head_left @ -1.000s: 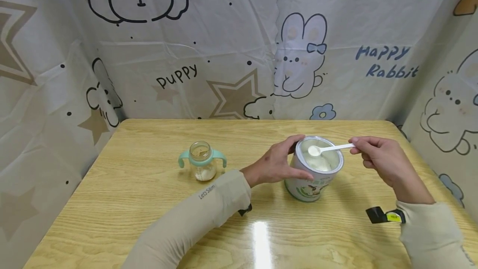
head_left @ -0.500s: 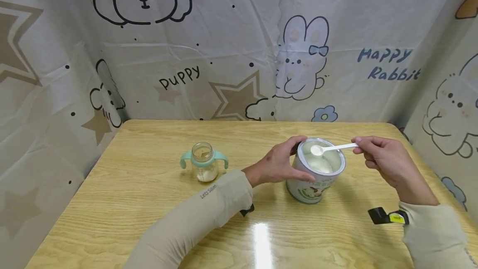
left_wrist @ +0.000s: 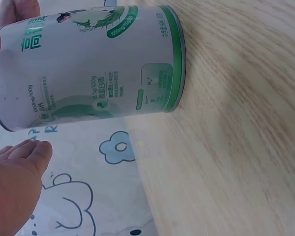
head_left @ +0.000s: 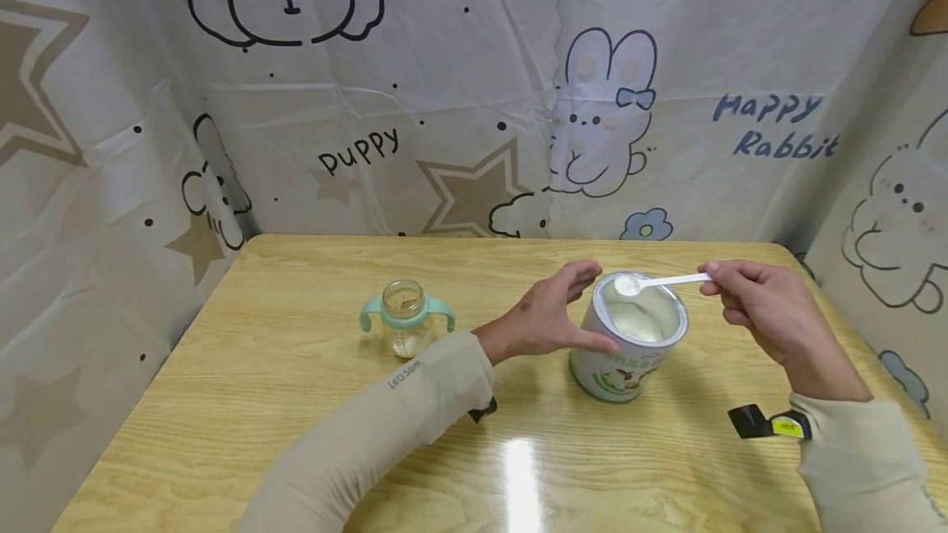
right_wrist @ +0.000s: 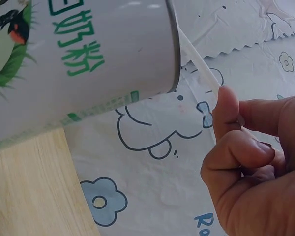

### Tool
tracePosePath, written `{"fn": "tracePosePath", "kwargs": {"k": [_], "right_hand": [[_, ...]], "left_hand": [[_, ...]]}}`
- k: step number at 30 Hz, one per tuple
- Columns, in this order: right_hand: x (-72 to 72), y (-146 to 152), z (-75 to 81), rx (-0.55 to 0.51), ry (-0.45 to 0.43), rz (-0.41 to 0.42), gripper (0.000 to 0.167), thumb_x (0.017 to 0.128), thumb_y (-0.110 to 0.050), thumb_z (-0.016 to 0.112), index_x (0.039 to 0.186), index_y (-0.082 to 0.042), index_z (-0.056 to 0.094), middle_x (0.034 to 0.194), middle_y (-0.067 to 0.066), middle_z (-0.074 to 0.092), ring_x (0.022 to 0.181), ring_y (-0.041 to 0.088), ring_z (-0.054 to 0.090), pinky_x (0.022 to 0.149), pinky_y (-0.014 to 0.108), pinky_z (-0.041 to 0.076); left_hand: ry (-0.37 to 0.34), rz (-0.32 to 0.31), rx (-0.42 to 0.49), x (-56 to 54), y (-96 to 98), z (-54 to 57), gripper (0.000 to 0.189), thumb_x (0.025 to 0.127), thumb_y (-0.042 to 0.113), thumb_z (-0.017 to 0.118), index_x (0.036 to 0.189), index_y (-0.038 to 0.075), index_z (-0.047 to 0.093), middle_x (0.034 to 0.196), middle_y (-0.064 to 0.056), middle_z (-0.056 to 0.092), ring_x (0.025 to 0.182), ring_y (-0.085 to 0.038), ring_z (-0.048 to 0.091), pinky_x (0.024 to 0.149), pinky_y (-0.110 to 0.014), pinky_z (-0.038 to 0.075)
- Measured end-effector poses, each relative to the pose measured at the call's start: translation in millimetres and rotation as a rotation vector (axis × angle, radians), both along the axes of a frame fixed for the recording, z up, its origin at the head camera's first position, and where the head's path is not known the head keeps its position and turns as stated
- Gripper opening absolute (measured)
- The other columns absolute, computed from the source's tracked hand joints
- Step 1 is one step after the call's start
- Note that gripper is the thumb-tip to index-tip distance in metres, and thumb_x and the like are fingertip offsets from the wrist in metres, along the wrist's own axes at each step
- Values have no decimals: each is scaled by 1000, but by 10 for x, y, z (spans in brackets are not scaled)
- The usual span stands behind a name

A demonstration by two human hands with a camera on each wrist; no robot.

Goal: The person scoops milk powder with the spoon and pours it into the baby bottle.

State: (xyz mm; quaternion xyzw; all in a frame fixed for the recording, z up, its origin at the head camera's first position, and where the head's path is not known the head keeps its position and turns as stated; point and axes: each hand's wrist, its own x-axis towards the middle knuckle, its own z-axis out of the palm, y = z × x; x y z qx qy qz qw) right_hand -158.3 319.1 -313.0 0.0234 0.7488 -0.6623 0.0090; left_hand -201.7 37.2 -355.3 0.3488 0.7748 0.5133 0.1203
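Observation:
A white milk powder can (head_left: 618, 368) with a green base stands on the table, its top uncovered and pale powder inside. My left hand (head_left: 544, 319) is spread at the can's left side, thumb in front; in the left wrist view its fingers (left_wrist: 27, 157) are straight and apart from the can. Between thumb and finger, my right hand (head_left: 763, 311) pinches the handle end of a white scoop (head_left: 670, 280). The scoop's bowl, with pale powder in it, is over the can's far rim. In the right wrist view, the can hides the bowl.
Left of the can stands a clear baby bottle (head_left: 406, 331) with green handles, uncapped, with pale powder at its bottom. The left sleeve (head_left: 422, 389) passes in front of it. A printed cloth (head_left: 459, 89) hangs behind the wooden table (head_left: 296, 294).
My right hand has raised the scoop slightly, from inside the can's mouth to its far rim. My left hand's fingers have loosened from the can and drawn slightly left.

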Motion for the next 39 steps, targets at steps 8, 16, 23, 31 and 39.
{"fn": "tracePosePath", "kwargs": {"k": [8, 16, 23, 31, 39], "right_hand": [[-19, -42, 53, -29, 0, 5, 17, 101, -23, 61, 92, -19, 74, 80, -3, 70, 61, 7, 45, 46, 17, 39], [-38, -133, 95, -49, 12, 17, 16, 100, -22, 63, 90, -20, 75, 79, -3, 70, 62, 6, 45, 47, 15, 38], [-50, -188, 120, -22, 22, 21, 16, 100, -23, 63, 91, -18, 74, 79, -4, 69, 61, 6, 44, 47, 16, 38], [-74, -239, 138, -30, 23, 21, 17, 101, -20, 61, 90, -17, 74, 78, -4, 68, 62, 7, 44, 47, 16, 38], [-86, -316, 167, 21, 24, 21, 13, 100, -24, 63, 94, -20, 72, 80, -5, 68, 63, 6, 46, 48, 15, 40]], "left_hand": [[-35, 23, 8, -9, -71, 27, 101, 73, 15, 92, 152, 2, 31, 157, -11, 36, 143, -17, 36, 111, -19, 34], [-43, 39, 27, -27, -219, 33, 99, 73, 13, 92, 151, 2, 33, 155, -13, 39, 142, -19, 38, 111, -21, 36], [-62, 73, 32, -38, -353, 51, 95, 74, 11, 91, 150, 2, 36, 153, -12, 43, 141, -21, 41, 111, -23, 37], [-8, 90, 36, -66, -494, 45, 90, 75, 14, 90, 148, 3, 39, 150, -11, 47, 137, -21, 45, 110, -22, 38], [-2, 104, 54, -73, -607, 68, 88, 75, 11, 89, 147, 0, 39, 147, -13, 50, 135, -22, 48, 109, -22, 40]]}}
